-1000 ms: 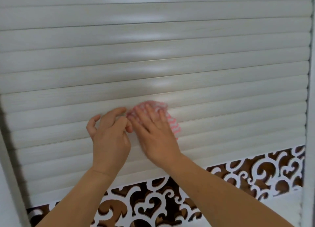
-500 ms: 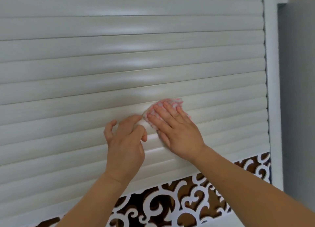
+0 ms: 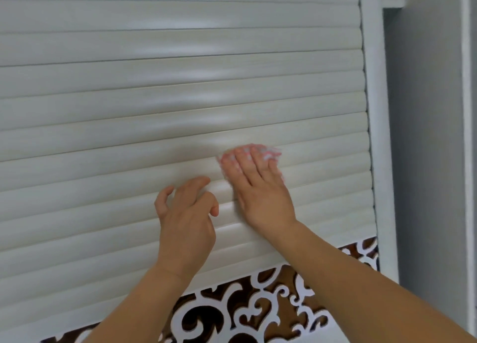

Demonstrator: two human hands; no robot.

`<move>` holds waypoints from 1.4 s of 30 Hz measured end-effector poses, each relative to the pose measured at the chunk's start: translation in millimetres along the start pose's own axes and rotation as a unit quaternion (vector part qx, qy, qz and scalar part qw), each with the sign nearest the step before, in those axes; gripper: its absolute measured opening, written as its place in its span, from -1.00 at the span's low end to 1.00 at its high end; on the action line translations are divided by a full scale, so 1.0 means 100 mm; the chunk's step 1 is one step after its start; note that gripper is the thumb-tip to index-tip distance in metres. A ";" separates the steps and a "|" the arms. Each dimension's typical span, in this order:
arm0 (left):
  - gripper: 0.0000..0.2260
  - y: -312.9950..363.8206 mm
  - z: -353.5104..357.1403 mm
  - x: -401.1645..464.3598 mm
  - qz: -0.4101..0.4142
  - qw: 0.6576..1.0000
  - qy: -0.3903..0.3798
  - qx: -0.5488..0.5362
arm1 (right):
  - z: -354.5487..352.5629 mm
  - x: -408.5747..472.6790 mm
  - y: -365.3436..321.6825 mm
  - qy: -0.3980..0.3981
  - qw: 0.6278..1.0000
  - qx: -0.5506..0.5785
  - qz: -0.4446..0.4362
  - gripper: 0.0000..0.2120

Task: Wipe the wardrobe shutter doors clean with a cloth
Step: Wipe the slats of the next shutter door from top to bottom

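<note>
The white shutter door (image 3: 129,97) of horizontal slats fills most of the view. My right hand (image 3: 260,188) lies flat with straight fingers on a pink and white cloth (image 3: 268,153), pressing it against a slat in the lower right part of the door. Most of the cloth is hidden under the fingers. My left hand (image 3: 187,219) is just left of and below it, its fingers loosely bent with the tips touching the slats. It holds nothing.
A white carved scroll panel (image 3: 247,314) with dark brown behind it runs under the slats. The white door frame (image 3: 374,136) stands upright at the right, then a grey wall (image 3: 423,136).
Both hands and the cloth have travelled right along the slats toward the door frame. The view has swung right as well, bringing the frame and grey wall into sight.
</note>
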State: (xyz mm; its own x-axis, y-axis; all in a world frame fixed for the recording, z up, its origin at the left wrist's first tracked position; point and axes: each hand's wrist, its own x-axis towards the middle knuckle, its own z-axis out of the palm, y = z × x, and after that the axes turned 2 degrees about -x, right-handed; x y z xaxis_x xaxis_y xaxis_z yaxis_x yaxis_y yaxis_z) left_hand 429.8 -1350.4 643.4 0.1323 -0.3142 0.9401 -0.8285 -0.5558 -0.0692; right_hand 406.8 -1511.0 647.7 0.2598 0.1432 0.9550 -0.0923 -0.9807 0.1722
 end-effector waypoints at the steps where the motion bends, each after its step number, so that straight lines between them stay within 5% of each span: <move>1: -0.77 0.06 0.04 0.01 0.003 1.000 -0.003 0.000 | -0.03 -0.03 0.13 -0.009 0.999 -0.002 -0.031 -0.46; 4: -0.76 0.21 0.16 0.08 0.019 1.000 -0.013 0.004 | -0.11 -0.10 0.51 -0.024 0.999 -0.001 -0.031 -0.48; 16: -0.80 0.45 0.42 0.10 0.066 0.982 -0.072 0.164 | -0.47 -0.31 1.72 -0.164 0.957 -0.047 0.234 -0.40; 21: -0.82 0.41 0.45 0.08 0.079 0.975 -0.075 0.193 | -0.47 -0.19 1.61 -0.176 0.926 0.019 0.333 -0.38; 24: -0.75 0.41 0.47 0.08 0.077 0.974 -0.071 0.201 | -0.44 -0.08 1.31 -0.182 0.937 0.026 0.296 -0.35; 33: -0.73 0.46 0.57 0.12 0.081 0.974 -0.024 0.208 | -0.31 0.03 1.23 -0.112 0.993 -0.002 -0.020 -0.37; 42: -0.84 0.42 0.61 0.08 0.104 0.969 0.003 0.223 | -0.48 0.14 1.85 -0.115 0.979 -0.023 0.167 -0.36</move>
State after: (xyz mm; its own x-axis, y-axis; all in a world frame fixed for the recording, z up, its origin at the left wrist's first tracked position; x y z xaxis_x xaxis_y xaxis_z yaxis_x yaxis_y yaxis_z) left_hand 429.5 -1422.9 628.1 -0.0174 -0.4519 0.8919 -0.5191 -0.7583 -0.3943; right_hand 347.4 -1684.3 704.9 0.4173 -0.2238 0.8808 -0.2520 -0.9597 -0.1245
